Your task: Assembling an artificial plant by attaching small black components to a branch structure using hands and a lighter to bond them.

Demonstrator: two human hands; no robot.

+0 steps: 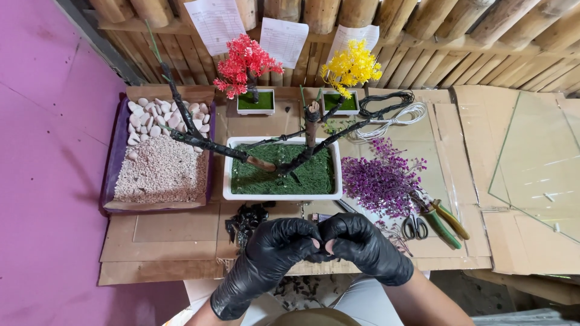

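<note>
Between both gloved fingertips [314,242] sits 1 small, dark piece [321,253].

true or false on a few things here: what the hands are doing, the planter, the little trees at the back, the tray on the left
1. Both hands wear black gloves and meet fingertip to fingertip: true. The left hand and right hand pinch something small between them; what it is cannot be made out.
2. The white planter holds a bare dark branched trunk set in green moss: true.
3. The two small trees at the back are both purple: false. One is a red tree, the other a yellow tree; the purple sprigs lie loose on the cardboard.
4. The tray on the left holds only water: false. It holds white pebbles and fine gravel.
</note>
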